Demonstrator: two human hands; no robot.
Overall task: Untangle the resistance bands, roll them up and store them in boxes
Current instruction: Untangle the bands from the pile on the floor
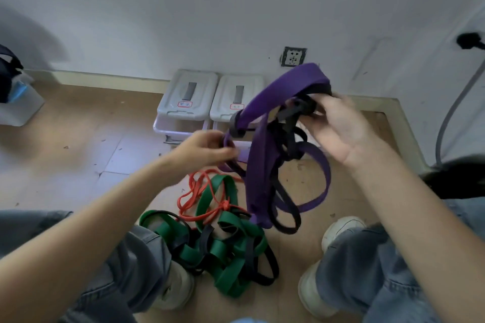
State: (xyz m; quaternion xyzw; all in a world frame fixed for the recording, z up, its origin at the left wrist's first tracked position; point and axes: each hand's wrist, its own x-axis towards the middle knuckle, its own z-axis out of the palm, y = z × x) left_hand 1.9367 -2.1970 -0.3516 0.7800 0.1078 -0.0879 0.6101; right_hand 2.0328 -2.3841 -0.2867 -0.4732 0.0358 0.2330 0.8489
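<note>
Your two boxes [210, 102] at the wall have lids on, contents hidden.
Your left hand [207, 148] and right hand [338, 126] both grip the purple band [259, 165].

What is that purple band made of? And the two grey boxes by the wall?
The purple band looks like matte rubber or latex: it is flat, drapes in soft loops from the right hand and shows no shine. The two grey boxes look like hard plastic: smooth moulded lids, and paler see-through walls.
</note>
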